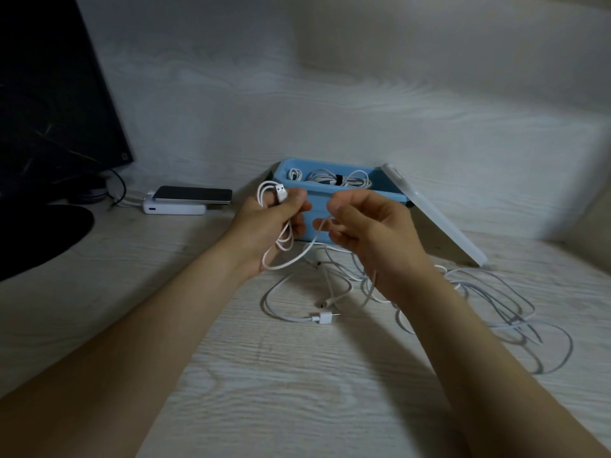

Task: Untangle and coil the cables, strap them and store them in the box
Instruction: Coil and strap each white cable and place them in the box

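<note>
My left hand [276,223] grips a partly coiled white USB cable [284,252], its USB plug sticking up above the fingers. My right hand [373,233] pinches the same cable's loose run, which trails down to the desk. Behind both hands stands the blue box [310,226], holding coiled white cables, one bound with a black strap [339,179]. More tangled white cables [496,309] lie on the desk to the right and below my hands, with a white plug end [322,317] near the middle.
The box's white lid [439,223] leans against its right side. A phone [195,195] lies on a white power bank [175,208] to the left. A dark monitor [49,94] and its black base [39,236] fill the far left.
</note>
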A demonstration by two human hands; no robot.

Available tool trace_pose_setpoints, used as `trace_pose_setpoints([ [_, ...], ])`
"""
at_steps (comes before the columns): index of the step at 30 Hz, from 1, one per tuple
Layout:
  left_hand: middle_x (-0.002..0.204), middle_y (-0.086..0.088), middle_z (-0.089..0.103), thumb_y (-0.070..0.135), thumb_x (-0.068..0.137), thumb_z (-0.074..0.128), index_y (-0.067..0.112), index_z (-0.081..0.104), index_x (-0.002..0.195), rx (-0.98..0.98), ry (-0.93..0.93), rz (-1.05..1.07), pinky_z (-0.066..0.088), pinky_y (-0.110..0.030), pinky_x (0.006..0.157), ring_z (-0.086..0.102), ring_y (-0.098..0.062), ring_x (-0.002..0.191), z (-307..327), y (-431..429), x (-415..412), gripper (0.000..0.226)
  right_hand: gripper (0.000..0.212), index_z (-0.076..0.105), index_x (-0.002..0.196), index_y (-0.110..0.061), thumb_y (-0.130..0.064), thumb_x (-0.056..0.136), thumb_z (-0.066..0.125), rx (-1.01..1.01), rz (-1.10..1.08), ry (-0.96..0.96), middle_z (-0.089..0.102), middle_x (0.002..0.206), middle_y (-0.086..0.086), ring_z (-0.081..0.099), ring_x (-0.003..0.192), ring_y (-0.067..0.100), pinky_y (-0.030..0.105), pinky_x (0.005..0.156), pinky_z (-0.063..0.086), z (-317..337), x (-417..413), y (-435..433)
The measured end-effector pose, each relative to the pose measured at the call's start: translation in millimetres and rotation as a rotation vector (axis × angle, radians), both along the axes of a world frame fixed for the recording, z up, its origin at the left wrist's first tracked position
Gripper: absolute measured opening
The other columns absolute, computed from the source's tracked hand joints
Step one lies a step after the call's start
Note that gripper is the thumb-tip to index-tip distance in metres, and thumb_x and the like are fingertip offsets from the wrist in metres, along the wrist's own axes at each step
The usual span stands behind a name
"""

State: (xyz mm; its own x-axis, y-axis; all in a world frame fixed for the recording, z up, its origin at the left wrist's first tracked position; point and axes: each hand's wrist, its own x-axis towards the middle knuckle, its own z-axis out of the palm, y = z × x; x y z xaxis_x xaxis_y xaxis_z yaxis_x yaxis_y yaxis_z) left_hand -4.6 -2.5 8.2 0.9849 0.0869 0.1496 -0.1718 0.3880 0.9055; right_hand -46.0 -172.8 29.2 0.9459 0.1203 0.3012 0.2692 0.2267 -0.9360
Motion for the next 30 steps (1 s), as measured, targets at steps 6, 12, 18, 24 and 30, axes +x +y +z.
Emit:
trace_pose_setpoints([
  [6, 0.074, 0.000, 0.064, 0.032, 0.110, 0.054, 0.016, 0.057, 0.106, 0.019, -0.015, 0.067, 0.055, -0.031, 0.052, 0.051, -0.010, 0.051, 0.0, 1.3, -0.3, 0.017, 0.017, 0.071, 0.110, 0.004, 0.008, 0.100, 0.058, -0.219, -0.086, 0.155, 0.075, 0.105, 0.026, 0.076, 0.092, 0.044, 0.045, 0.081, 0.066, -4.2, 3.4, -2.6],
  [12, 0.064, 0.008, 0.047, 0.035, 0.112, 0.047, 0.022, 0.052, 0.097, 0.080, -0.063, 0.143, 0.041, -0.028, 0.047, 0.039, -0.005, 0.047, 2.6, 10.2, 5.9, 0.020, 0.018, 0.066, 0.109, -0.001, -0.011, 0.102, 0.054, -0.499, -0.115, 0.325, 0.078, 0.080, 0.018, 0.057, 0.043, 0.023, 0.025, 0.039, 0.044, -1.5, -0.9, -8.3],
  [18, 0.050, 0.014, 0.046, 0.029, 0.111, 0.047, 0.025, 0.053, 0.089, 0.001, 0.001, 0.290, 0.039, -0.024, 0.047, 0.036, -0.006, 0.046, 2.0, 13.6, 10.6, 0.023, 0.031, 0.072, 0.090, -0.001, -0.028, 0.096, 0.059, -0.408, -0.183, 0.286, 0.048, 0.056, 0.004, 0.028, 0.039, 0.012, 0.022, 0.040, 0.022, 4.4, 2.3, -14.5],
  [24, 0.069, 0.000, 0.042, 0.035, 0.109, 0.047, 0.027, 0.049, 0.083, 0.127, 0.025, 0.511, 0.036, -0.027, 0.053, 0.041, -0.014, 0.059, -10.8, 18.9, 24.1, 0.027, 0.041, 0.074, 0.113, -0.011, -0.025, 0.105, 0.035, 0.023, 0.127, 0.125, 0.062, 0.077, 0.010, 0.056, 0.049, 0.023, 0.024, 0.042, 0.038, 16.7, -8.6, -8.0],
  [30, 0.075, -0.002, 0.049, 0.037, 0.108, 0.044, 0.022, 0.054, 0.098, 0.251, 0.068, 0.568, 0.042, -0.034, 0.063, 0.050, -0.022, 0.072, -21.0, 21.5, 28.8, 0.020, 0.042, 0.064, 0.132, -0.010, -0.012, 0.106, 0.031, 0.264, 0.433, 0.086, 0.077, 0.103, 0.010, 0.077, 0.069, 0.022, 0.024, 0.047, 0.058, 18.2, -14.2, -11.0],
])
